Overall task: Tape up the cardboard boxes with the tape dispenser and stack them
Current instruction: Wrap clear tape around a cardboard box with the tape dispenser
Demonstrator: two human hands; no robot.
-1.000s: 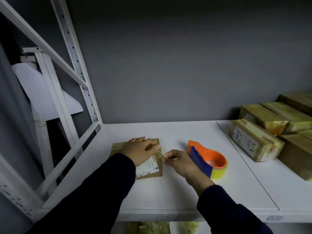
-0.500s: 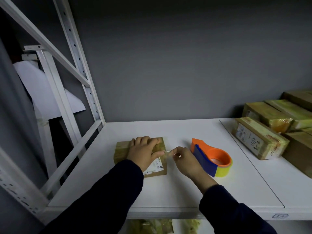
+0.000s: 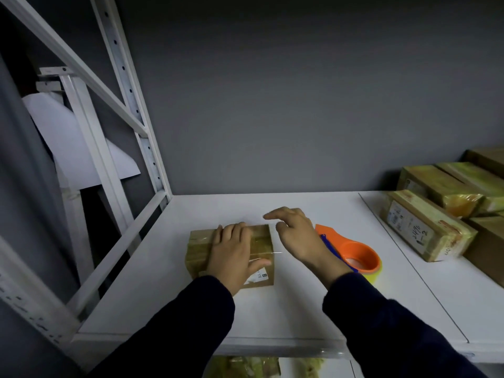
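— Box (image 3: 197, 252) of cardboard lies on the white shelf (image 3: 272, 317), toward its left side?
— Yes. The left hand (image 3: 231, 252) presses flat on its top, fingers straight and close together.
— And the right hand (image 3: 297, 237)?
— It hovers just beside the right edge, fingers relaxed and a little spread, gripping nothing I can see. The orange tape dispenser (image 3: 360, 253) sits behind it on the shelf. Taped boxes (image 3: 425, 230) are piled at the far right.

— What is carried by the white shelf (image 3: 272, 312)?
— A small taped cardboard box (image 3: 197, 249) is set left of centre, with an orange tape dispenser (image 3: 338, 242) near it on the right. Past a seam (image 3: 411, 264), a labelled box (image 3: 425, 230) and further taped boxes (image 3: 441, 184) are laid at the right end
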